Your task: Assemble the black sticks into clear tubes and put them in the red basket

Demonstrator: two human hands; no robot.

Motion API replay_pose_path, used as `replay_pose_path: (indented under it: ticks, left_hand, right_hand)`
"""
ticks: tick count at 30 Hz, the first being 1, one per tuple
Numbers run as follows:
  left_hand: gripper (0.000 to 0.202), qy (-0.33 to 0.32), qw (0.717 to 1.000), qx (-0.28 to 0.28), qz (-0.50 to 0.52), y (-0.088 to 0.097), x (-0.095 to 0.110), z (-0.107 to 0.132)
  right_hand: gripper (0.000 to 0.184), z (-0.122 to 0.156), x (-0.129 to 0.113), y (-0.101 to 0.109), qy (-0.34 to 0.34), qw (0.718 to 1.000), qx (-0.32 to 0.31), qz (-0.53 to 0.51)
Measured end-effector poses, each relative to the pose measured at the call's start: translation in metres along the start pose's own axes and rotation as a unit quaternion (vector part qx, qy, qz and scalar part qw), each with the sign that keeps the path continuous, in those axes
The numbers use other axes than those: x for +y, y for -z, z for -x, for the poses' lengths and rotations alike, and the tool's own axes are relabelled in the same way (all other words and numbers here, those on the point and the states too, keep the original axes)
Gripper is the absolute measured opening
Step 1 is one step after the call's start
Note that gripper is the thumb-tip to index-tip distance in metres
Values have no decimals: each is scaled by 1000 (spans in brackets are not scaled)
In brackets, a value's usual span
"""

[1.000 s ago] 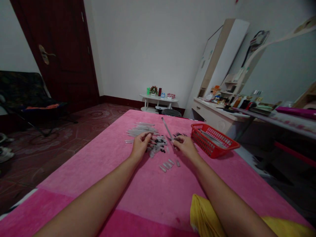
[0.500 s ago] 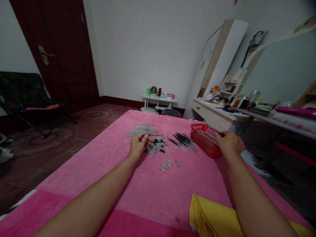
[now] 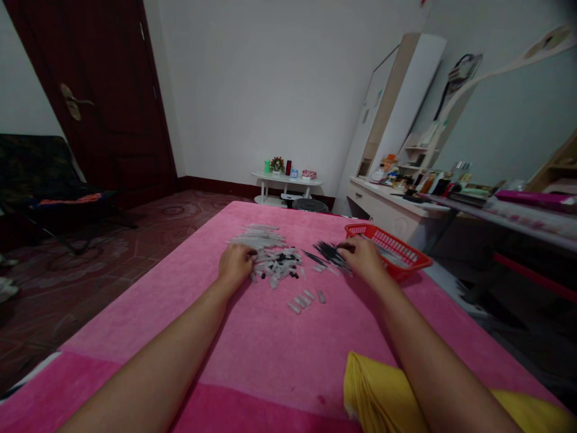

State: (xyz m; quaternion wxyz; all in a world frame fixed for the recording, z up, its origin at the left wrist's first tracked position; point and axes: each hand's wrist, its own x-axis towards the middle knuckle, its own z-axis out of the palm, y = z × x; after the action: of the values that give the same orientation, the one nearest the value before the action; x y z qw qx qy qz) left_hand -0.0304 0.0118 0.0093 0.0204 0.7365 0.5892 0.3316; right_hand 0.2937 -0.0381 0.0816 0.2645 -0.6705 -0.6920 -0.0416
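Observation:
My left hand [image 3: 235,266] has its fingers curled in at the left edge of a pile of small clear and black pieces [image 3: 285,264], just below a stack of clear slim tubes [image 3: 259,233]; what it pinches, if anything, is hidden. My right hand [image 3: 364,260] reaches down to a bunch of thin black-ended sticks [image 3: 328,252], which look like pen refills. Its thumb and fingers are pinched at their right side, hiding what lies between them. Behind this hand stands a red plastic basket [image 3: 417,260] holding long, slim greyish sticks. Several small clear caps [image 3: 302,300] lie nearer me.
A pink cloth [image 3: 270,343] covers the surface. Folded yellow fabric [image 3: 378,385] lies at the front right under my right forearm. Beyond the right edge is a white dressing table [image 3: 383,201] with bottles. A low white stand [image 3: 270,180] is against the far wall.
My right hand has moved left from above the basket to the black-ended sticks; the slim stick it held is out of it. My left hand has shifted slightly left and down.

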Motion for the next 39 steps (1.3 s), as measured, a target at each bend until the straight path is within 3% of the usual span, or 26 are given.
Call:
replay_pose_path:
  ticks: [5,11,20,29,33,39]
  left_hand:
    - [20,-21,999,-41,-28,0,-2,-1]
    - [21,-36,997,-55,-28,-4,-2,1]
    - [20,-38,997,-53,-28,-8,-1,0]
    - [20,-31,996,-60,-58,-10,2,1]
    - [20,-34,996,-61,-47,-9,3,2]
    - [19,-30,997,-63,-27,-10,2,1]
  right_hand:
    - [22,12,-16,-36,27,995,-97,20]
    - [30,22,-17,-58,39,990,-125,48]
    - [20,25,-21,-57,50,992,-105,50]
    - [31,33,-46,-59,130,984,-121,23]
    - [28,34,-51,-62,173,979,-100,35]
    - [28,29,-66,-65,149,980,-110,72]
